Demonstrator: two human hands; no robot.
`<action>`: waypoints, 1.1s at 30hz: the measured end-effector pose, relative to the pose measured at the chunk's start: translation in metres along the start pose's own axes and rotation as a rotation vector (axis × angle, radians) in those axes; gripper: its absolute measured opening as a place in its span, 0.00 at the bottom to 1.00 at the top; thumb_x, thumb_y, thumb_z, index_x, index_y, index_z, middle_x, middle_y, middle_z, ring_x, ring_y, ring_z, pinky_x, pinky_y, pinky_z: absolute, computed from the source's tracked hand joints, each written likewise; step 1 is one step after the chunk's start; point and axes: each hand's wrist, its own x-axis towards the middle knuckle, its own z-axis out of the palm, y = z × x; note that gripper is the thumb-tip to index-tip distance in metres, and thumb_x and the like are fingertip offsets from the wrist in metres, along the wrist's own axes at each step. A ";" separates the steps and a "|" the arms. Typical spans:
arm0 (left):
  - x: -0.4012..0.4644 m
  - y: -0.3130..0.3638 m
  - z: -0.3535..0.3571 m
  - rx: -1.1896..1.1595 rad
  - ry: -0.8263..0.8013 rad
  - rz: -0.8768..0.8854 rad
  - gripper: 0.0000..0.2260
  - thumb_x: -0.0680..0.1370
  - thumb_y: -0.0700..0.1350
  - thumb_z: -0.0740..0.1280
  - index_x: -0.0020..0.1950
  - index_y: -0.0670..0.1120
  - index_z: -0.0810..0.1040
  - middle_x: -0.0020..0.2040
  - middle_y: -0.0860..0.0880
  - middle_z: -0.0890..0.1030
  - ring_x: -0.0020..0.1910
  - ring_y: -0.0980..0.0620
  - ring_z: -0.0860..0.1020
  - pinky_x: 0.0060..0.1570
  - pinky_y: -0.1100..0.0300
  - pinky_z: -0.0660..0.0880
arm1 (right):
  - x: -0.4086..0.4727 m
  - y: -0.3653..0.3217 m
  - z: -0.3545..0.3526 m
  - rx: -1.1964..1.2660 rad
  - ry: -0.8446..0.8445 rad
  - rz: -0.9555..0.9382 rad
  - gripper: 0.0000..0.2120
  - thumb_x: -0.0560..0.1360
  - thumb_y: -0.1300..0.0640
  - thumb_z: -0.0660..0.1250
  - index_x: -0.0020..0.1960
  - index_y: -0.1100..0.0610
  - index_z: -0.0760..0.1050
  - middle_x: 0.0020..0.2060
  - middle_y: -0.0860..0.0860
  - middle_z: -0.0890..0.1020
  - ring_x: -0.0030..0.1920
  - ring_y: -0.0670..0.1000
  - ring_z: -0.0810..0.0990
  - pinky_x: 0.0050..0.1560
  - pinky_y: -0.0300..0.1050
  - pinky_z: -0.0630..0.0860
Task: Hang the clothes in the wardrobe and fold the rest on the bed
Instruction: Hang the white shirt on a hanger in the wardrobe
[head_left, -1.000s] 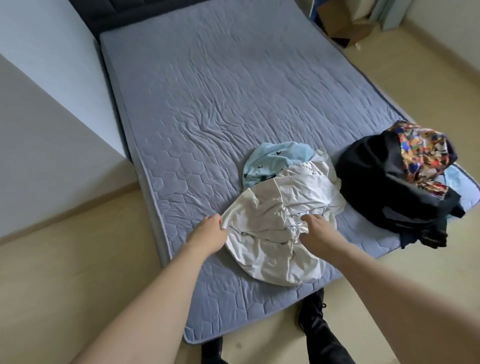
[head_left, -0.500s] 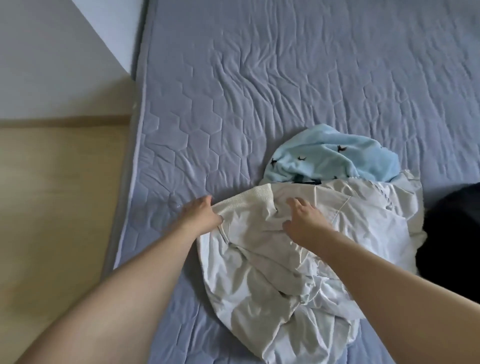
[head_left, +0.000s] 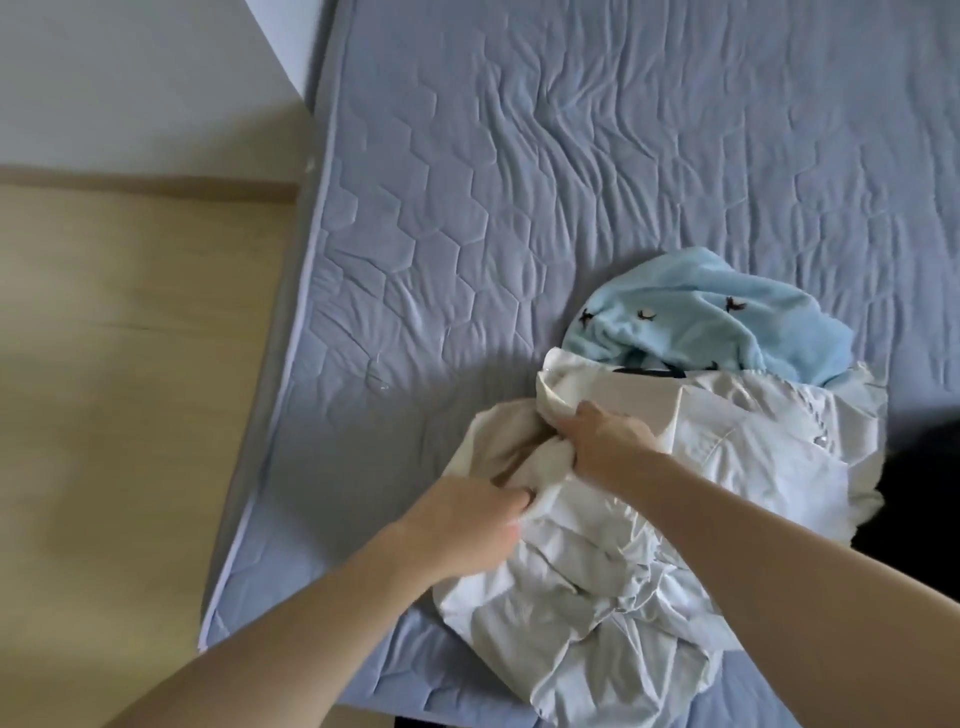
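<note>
Both hands are now closing together, left hand (head_left: 467, 525) and right hand (head_left: 605, 441) gripping the white garment (head_left: 623, 545), nothing folded yet.

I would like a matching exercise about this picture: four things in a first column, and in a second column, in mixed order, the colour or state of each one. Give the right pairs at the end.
Things:
1. white garment
2. fleece garment
3. mattress
4. floor

Descriptions:
A. grey-blue, quilted in hexagons
B. gripped by the left hand and the right hand
C. pale wood colour
D. light blue with small dark marks

Pairs: 1-B, 2-D, 3-A, 4-C
</note>
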 end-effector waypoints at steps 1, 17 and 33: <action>-0.013 0.008 -0.007 -0.040 -0.005 -0.001 0.08 0.80 0.49 0.56 0.49 0.46 0.69 0.44 0.44 0.80 0.40 0.40 0.77 0.37 0.54 0.68 | -0.012 -0.005 -0.008 -0.019 0.016 0.025 0.23 0.75 0.56 0.57 0.68 0.42 0.61 0.50 0.52 0.73 0.51 0.58 0.78 0.48 0.48 0.73; -0.208 0.144 -0.245 -0.697 0.006 -0.251 0.05 0.77 0.52 0.60 0.44 0.57 0.75 0.45 0.54 0.80 0.44 0.54 0.78 0.38 0.60 0.71 | -0.224 -0.025 -0.254 0.874 0.403 0.128 0.10 0.69 0.70 0.58 0.43 0.57 0.71 0.38 0.57 0.80 0.42 0.60 0.82 0.46 0.56 0.80; -0.383 0.281 -0.312 -0.954 0.632 -0.185 0.15 0.68 0.61 0.61 0.41 0.51 0.72 0.36 0.55 0.75 0.37 0.52 0.74 0.42 0.48 0.72 | -0.439 -0.146 -0.458 1.564 0.304 -0.527 0.04 0.64 0.64 0.57 0.37 0.62 0.69 0.34 0.59 0.74 0.35 0.58 0.75 0.40 0.49 0.73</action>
